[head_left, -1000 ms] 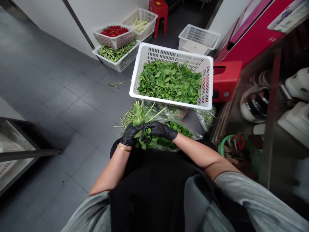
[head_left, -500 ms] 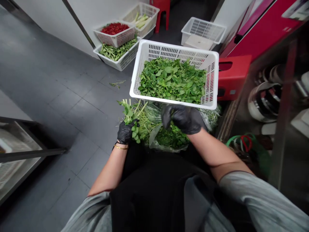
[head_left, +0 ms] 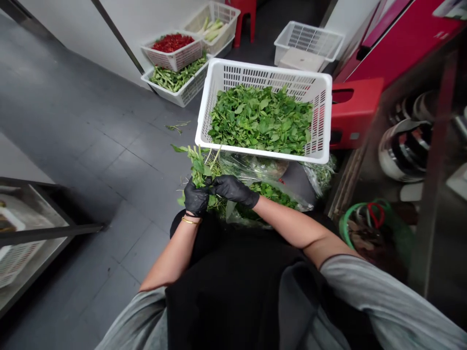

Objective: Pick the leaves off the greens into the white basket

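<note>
Both my hands wear black gloves and meet over my lap. My left hand (head_left: pixel 196 198) is closed round a bunch of leafy green stalks (head_left: pixel 200 165) that stick up from its fist. My right hand (head_left: pixel 233 188) pinches the same bunch, its fingertips touching the left hand. Under both hands lies a clear plastic bag of greens (head_left: pixel 268 192). Just beyond them stands a white slotted basket (head_left: pixel 262 73) heaped with picked green leaves (head_left: pixel 260 119).
On the grey tiled floor at the back stand white baskets of red chillies (head_left: pixel 171 43), green beans (head_left: pixel 175 78) and pale stalks (head_left: pixel 213 26), plus one holding a white slab (head_left: pixel 308 43). A red stool (head_left: pixel 355 109) is at right, metal shelving with pots (head_left: pixel 404 148) beyond, a metal frame (head_left: pixel 47 228) at left.
My right hand, which half a second ago was at the basket's front edge, has come back left to the bunch in my left hand. The left hand kept hold of the stalks.
</note>
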A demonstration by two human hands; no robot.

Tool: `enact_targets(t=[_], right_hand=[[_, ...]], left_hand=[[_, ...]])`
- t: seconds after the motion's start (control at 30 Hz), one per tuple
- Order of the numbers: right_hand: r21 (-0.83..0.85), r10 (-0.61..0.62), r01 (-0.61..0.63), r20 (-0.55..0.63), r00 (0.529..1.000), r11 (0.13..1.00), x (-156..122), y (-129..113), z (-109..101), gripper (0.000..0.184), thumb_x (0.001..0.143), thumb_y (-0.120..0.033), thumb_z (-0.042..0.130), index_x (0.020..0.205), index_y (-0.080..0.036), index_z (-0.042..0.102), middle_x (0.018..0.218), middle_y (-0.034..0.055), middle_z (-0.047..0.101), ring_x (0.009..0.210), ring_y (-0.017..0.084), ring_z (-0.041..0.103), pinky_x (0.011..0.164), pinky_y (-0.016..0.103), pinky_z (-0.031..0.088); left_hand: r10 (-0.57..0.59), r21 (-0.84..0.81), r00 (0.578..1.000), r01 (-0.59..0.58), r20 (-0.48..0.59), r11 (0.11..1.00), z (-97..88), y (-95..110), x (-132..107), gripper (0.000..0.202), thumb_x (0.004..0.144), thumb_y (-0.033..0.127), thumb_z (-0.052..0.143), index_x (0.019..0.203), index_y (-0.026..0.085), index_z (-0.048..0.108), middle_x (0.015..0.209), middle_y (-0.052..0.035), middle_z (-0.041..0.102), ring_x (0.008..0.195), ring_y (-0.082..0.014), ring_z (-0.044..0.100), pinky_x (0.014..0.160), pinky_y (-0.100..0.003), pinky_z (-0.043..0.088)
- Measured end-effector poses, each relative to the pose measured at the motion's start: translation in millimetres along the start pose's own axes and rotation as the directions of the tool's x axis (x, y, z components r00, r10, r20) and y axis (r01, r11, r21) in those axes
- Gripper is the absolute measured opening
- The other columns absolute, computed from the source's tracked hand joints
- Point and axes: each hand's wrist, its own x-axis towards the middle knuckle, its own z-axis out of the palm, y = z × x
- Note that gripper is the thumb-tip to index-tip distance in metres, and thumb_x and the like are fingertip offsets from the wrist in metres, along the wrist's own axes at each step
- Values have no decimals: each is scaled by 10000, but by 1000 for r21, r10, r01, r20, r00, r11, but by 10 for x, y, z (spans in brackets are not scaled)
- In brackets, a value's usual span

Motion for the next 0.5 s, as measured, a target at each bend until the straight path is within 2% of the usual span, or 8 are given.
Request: enact_targets(t=[0.03,0.1,0.17,0.23,0.27,0.33,0.43,0.5], right_hand=[[60,14,-13,-19,1000,998,-4,14,70,438,764,-559,779,727,-124,738,701,29,689,676,157,637,658,262,476],[190,31,-22,-44,999,982,-47,0,35,475,731,-595,788,685,-134,685,641,14,637,613,143,602,606,260,465],[307,18,0,-58,998,952,-123,-68,-126,463,761,-605,761,775,-148,684,669,16,645,630,153,622,597,263,483],[314,-16,51,-112,994,948,-191,-157,-274,423,844,-582,698,880,-161,687,747,35,679,686,166,652,618,275,508],[253,-58,95,-153,987,963,-207,-192,-312,393,882,-555,671,909,-164,689,788,47,694,719,170,659,642,283,519],[-8,-223,225,-172,960,974,-194,-219,-294,307,925,-467,657,929,-163,702,878,73,714,808,182,657,735,312,535],[-421,-435,433,99,895,797,-99,-173,-114,160,949,-260,623,905,-155,735,950,105,727,919,212,639,859,358,517],[-490,-445,496,226,866,717,-41,-156,-29,174,945,-186,594,879,-154,751,927,101,730,908,210,638,845,349,515]], left_hand=[[15,5,1000,-15,6,1000,-1,-2,-17,269,681,305,769,912,175,725,940,-84,777,915,-237,730,898,-355,559],[36,37,999,-36,2,999,-32,10,-28,264,687,303,755,917,177,726,940,-85,779,926,-243,728,910,-359,553],[18,89,1000,-17,-16,996,-86,28,-6,258,692,325,759,902,179,724,916,-85,781,907,-254,728,874,-362,557],[-25,117,999,30,-39,993,-135,37,35,268,694,356,764,892,181,723,894,-82,783,864,-260,727,827,-364,559],[-43,121,998,48,-46,991,-148,37,53,280,692,368,767,895,181,724,892,-81,784,851,-262,728,814,-364,557],[-55,114,998,59,-37,992,-149,28,71,305,687,377,770,917,181,734,904,-82,786,864,-266,728,820,-361,551],[-75,107,997,73,17,992,-125,9,62,289,676,352,779,909,184,747,908,-87,785,893,-269,721,832,-356,544],[-120,112,993,118,12,987,-133,3,63,250,668,336,792,863,188,741,890,-88,782,881,-268,714,811,-357,545]])
